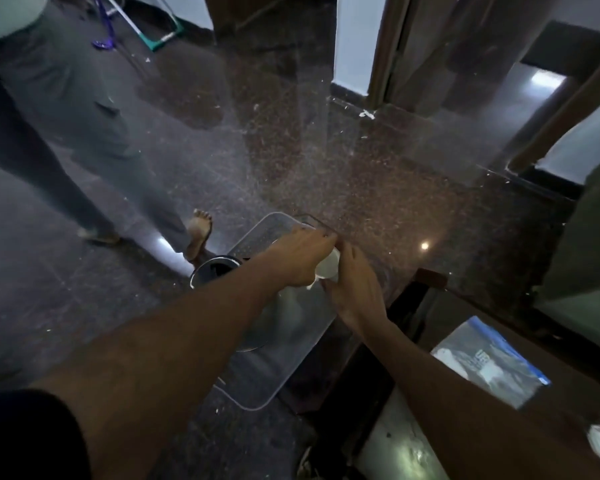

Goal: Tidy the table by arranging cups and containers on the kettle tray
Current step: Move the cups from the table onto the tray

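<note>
Left hand: my left hand (pixel 303 256) reaches forward over the tray, fingers curled around the white cup (pixel 328 268) from its left side.
Right hand: my right hand (pixel 352 289) closes on the same cup from the right, fingers wrapped against its wall; both hands grip it together.
Cup: tilted, its open mouth turned toward me, held above the far half of the tray; I cannot tell whether it touches anything beneath.
Tray: the clear plastic tray (pixel 257 386) lies long-ways away from me, its rounded near corner overhanging the table edge, its far rim just beyond my knuckles.
Kettle: the steel kettle (pixel 215 271) stands on the tray's left side, lid opening dark, partly hidden under my left forearm.
Table: the dark table (pixel 406 299) runs to my right; its wooden corner sits near my right wrist.
Floor: open speckled floor (pixel 291 150) ahead and to the right.
Bystander: a person's legs (pixel 101 168) stand at left, one bare foot near the kettle.
</note>
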A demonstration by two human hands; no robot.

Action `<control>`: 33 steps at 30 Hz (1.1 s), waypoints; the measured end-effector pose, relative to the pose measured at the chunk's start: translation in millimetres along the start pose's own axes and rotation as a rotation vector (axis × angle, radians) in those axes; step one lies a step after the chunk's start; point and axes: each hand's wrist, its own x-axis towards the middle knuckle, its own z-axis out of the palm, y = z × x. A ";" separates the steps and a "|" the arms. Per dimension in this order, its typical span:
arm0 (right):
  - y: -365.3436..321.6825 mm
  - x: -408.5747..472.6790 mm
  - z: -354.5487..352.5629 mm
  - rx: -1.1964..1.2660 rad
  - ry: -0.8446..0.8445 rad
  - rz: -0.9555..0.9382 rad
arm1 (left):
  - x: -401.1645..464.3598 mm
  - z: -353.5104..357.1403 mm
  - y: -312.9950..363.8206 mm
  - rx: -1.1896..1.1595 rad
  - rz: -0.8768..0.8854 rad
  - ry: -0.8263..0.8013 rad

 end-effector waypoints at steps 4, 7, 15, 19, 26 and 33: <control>9.8 5.0 18.5 -0.093 -0.046 0.036 | 10.4 17.9 3.2 0.026 -0.027 -0.061; 12.6 9.5 30.4 -0.108 -0.040 0.038 | 15.8 24.4 -0.5 0.066 -0.044 -0.099; 10.7 22.8 54.6 -0.118 -0.098 0.083 | 32.7 32.7 -12.2 0.202 -0.050 -0.133; 8.4 26.3 60.9 -0.106 -0.090 0.094 | 39.7 39.3 -21.5 0.252 -0.053 -0.152; 6.0 22.4 50.1 -0.134 -0.112 0.059 | 38.7 28.6 -15.3 0.271 -0.139 -0.154; 95.0 -97.4 -34.2 -0.127 0.181 0.053 | 30.6 28.4 87.5 0.095 -0.205 0.264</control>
